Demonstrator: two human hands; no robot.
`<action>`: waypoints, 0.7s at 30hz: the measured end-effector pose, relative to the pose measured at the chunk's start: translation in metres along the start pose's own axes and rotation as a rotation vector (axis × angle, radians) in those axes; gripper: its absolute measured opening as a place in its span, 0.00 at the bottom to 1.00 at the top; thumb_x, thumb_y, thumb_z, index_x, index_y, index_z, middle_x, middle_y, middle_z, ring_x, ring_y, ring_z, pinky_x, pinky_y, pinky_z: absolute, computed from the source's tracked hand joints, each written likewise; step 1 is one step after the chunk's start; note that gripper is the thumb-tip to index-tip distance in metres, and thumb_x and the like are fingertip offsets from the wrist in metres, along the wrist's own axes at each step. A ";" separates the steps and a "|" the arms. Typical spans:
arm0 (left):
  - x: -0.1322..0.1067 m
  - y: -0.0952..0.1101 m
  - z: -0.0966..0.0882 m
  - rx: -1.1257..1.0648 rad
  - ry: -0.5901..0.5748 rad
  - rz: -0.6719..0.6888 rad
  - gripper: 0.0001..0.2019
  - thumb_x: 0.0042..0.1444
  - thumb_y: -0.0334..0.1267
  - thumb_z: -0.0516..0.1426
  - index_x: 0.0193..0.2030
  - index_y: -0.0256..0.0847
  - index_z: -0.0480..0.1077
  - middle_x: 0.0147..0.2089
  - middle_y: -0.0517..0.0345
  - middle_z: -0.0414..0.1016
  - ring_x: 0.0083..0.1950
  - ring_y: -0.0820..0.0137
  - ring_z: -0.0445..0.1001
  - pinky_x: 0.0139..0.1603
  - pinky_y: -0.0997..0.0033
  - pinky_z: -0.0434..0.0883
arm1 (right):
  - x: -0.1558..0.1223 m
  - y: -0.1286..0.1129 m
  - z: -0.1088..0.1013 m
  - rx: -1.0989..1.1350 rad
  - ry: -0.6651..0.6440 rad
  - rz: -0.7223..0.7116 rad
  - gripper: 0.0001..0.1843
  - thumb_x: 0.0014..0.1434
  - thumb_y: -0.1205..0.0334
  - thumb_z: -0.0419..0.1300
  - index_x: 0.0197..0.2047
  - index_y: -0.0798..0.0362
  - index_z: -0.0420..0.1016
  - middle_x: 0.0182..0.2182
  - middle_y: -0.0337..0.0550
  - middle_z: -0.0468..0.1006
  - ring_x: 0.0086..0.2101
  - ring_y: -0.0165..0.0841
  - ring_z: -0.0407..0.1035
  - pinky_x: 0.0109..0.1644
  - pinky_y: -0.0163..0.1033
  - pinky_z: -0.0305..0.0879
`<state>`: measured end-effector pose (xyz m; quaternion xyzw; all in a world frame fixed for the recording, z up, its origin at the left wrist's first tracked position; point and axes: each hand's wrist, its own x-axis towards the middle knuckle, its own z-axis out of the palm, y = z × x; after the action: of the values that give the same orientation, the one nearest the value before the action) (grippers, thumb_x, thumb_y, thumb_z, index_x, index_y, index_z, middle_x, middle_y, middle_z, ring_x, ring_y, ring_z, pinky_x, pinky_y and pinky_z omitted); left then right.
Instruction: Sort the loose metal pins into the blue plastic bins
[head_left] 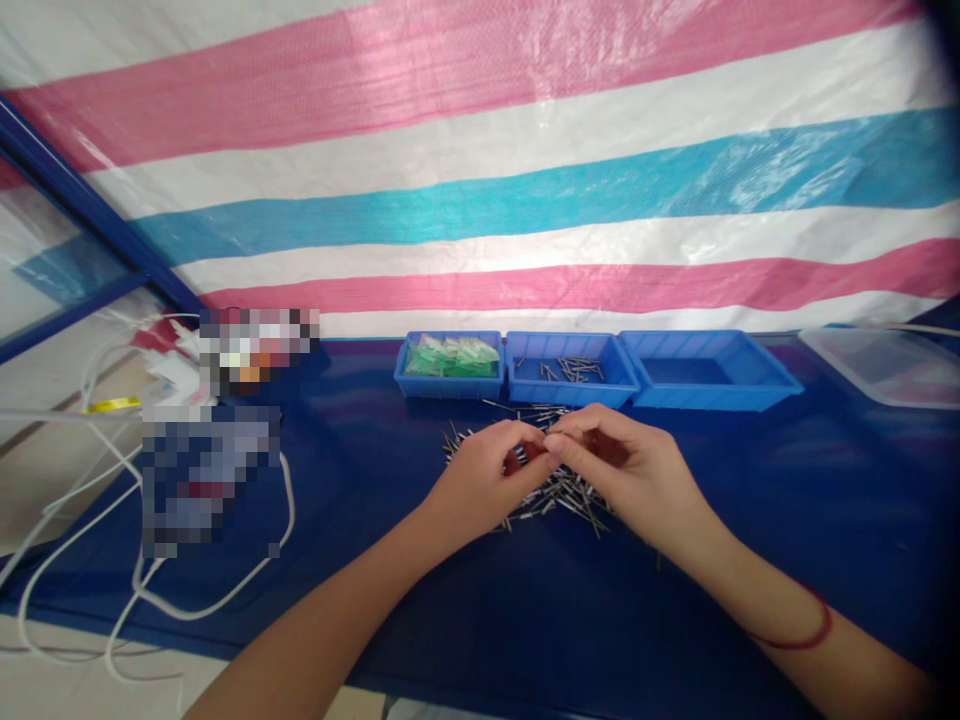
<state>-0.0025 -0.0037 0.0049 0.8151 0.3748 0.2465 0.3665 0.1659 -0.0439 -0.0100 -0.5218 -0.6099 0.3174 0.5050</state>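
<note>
My left hand [500, 468] and my right hand [619, 455] meet fingertip to fingertip over a pile of thin metal pins [559, 497] on the blue table. Both hands are closed in a pinch. What they pinch, if anything, is too small and too covered by the fingers to make out. The pins look silvery and dark, some with pale ends, and lie in all directions. Just behind the hands, a blue bin [571, 390] holds several similar short metal pieces.
Left of that bin, another blue bin [448, 388] contains green-and-clear plastic packets [454, 357]. A third blue bin [709, 395] stands to the right, near a translucent plastic lid [885, 368]. White cables [289, 500] loop across the left side. A striped tarp [525, 215] hangs behind the table [480, 620].
</note>
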 end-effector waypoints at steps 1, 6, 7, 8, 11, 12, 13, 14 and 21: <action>0.000 0.000 0.000 0.003 -0.003 0.005 0.14 0.60 0.47 0.54 0.39 0.38 0.72 0.30 0.61 0.70 0.28 0.75 0.63 0.29 0.76 0.59 | 0.000 -0.001 0.000 -0.006 -0.011 -0.018 0.06 0.58 0.58 0.61 0.34 0.51 0.76 0.32 0.43 0.75 0.33 0.34 0.69 0.36 0.39 0.66; 0.001 -0.001 -0.002 0.035 -0.023 0.038 0.13 0.61 0.44 0.54 0.35 0.37 0.72 0.28 0.61 0.67 0.28 0.75 0.63 0.29 0.76 0.59 | 0.001 -0.004 -0.003 -0.028 -0.081 -0.126 0.07 0.59 0.60 0.60 0.39 0.49 0.78 0.35 0.45 0.75 0.34 0.34 0.70 0.34 0.39 0.66; 0.001 -0.002 -0.002 0.034 -0.023 0.037 0.13 0.61 0.45 0.54 0.35 0.37 0.72 0.28 0.61 0.66 0.28 0.75 0.63 0.29 0.76 0.59 | 0.001 -0.005 -0.004 -0.037 -0.091 -0.140 0.08 0.59 0.60 0.60 0.40 0.49 0.79 0.35 0.45 0.75 0.34 0.34 0.70 0.33 0.38 0.66; 0.001 -0.002 -0.003 0.029 -0.020 0.032 0.13 0.60 0.45 0.54 0.35 0.37 0.72 0.28 0.61 0.67 0.28 0.75 0.63 0.29 0.76 0.59 | 0.002 -0.005 -0.005 -0.048 -0.100 -0.150 0.08 0.60 0.60 0.60 0.42 0.49 0.78 0.35 0.45 0.75 0.34 0.33 0.70 0.33 0.38 0.66; 0.001 -0.003 -0.006 0.002 0.007 0.014 0.13 0.59 0.47 0.55 0.36 0.39 0.72 0.30 0.61 0.69 0.28 0.76 0.63 0.30 0.76 0.60 | 0.004 -0.005 -0.008 -0.093 -0.106 -0.168 0.09 0.61 0.60 0.58 0.43 0.48 0.78 0.35 0.44 0.75 0.33 0.32 0.70 0.32 0.38 0.65; 0.001 -0.004 -0.008 -0.002 0.024 0.008 0.12 0.59 0.46 0.56 0.36 0.39 0.72 0.31 0.61 0.69 0.28 0.76 0.63 0.31 0.76 0.61 | 0.004 -0.004 -0.010 -0.114 -0.103 -0.169 0.09 0.61 0.60 0.58 0.43 0.49 0.78 0.36 0.44 0.75 0.33 0.32 0.70 0.32 0.37 0.65; 0.001 -0.004 -0.009 -0.001 0.042 0.002 0.11 0.58 0.46 0.56 0.36 0.39 0.72 0.31 0.61 0.70 0.28 0.76 0.63 0.31 0.76 0.61 | 0.005 -0.004 -0.010 -0.140 -0.098 -0.173 0.09 0.61 0.60 0.58 0.43 0.49 0.78 0.36 0.45 0.75 0.33 0.32 0.70 0.31 0.37 0.65; 0.001 -0.004 -0.010 0.003 0.059 -0.003 0.11 0.58 0.45 0.57 0.36 0.39 0.72 0.31 0.61 0.70 0.28 0.76 0.64 0.31 0.76 0.61 | 0.005 -0.003 -0.011 -0.171 -0.093 -0.178 0.09 0.61 0.60 0.57 0.42 0.49 0.78 0.36 0.45 0.75 0.32 0.32 0.70 0.31 0.37 0.65; 0.003 -0.005 -0.015 0.001 0.133 -0.046 0.15 0.59 0.48 0.54 0.45 0.40 0.71 0.35 0.60 0.72 0.29 0.75 0.66 0.32 0.75 0.64 | 0.015 -0.002 -0.014 -0.371 -0.049 -0.250 0.11 0.63 0.60 0.54 0.35 0.52 0.77 0.33 0.45 0.76 0.32 0.33 0.70 0.34 0.38 0.65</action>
<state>-0.0131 0.0066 0.0104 0.7882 0.4172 0.2915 0.3461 0.1796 -0.0324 0.0004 -0.5181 -0.7299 0.1473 0.4208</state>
